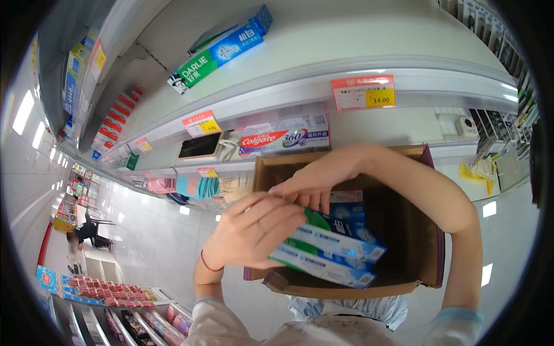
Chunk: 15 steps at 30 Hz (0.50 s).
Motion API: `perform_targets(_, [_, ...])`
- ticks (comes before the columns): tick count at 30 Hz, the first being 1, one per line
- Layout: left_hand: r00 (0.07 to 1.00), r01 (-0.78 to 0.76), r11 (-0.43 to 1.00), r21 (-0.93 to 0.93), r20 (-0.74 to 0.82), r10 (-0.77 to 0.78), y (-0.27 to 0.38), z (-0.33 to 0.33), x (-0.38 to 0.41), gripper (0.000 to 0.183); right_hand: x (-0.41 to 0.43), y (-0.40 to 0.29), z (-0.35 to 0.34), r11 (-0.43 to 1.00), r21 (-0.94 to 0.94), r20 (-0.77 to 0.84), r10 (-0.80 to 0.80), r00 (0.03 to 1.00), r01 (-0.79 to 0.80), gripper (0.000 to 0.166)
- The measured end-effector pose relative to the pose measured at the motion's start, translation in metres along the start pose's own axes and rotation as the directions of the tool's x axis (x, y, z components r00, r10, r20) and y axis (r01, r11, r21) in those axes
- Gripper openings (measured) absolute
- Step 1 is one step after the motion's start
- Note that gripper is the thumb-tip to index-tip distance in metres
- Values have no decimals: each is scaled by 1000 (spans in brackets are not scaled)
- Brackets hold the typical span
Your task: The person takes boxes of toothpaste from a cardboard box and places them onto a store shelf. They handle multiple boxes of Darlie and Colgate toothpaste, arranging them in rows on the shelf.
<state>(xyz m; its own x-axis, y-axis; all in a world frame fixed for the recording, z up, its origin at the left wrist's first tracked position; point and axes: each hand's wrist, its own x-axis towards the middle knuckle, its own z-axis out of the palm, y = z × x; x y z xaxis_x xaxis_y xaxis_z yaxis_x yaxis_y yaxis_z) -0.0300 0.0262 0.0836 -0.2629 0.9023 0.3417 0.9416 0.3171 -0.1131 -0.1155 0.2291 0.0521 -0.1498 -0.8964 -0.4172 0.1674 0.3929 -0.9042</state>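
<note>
My left hand (257, 229), with a thin red string at its wrist, grips several blue, green and white Darlie toothpaste boxes (329, 255). They lie tilted over an open cardboard carton (402, 216). From the right, my right arm crosses the carton. My right hand (318, 184) is bent down beside the upper end of the held boxes, its thumb close to my left fingers. Whether its fingertips grip a box is hidden. Deeper in the carton, more blue toothpaste boxes (346, 207) show.
A Darlie box stack (220, 54) lies on the upper shelf (346, 39). Below are a Colgate box (283, 138) and a smartphone (201, 145). Price tags (363, 93) line the shelf edges. Folded towels (203, 187) sit lower. A person (88, 233) is at the far left.
</note>
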Motion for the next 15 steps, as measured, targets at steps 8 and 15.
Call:
perform_targets(8, [989,130,986,-102,79,-122,-4,44,2,60,0,38,-15,872,-490,149,106,983,-20,81])
perform_targets(15, [929,155,959,-238,364,-60,-4,50,-1,62,53,67,3,861,-486,243,297,923,-149,93])
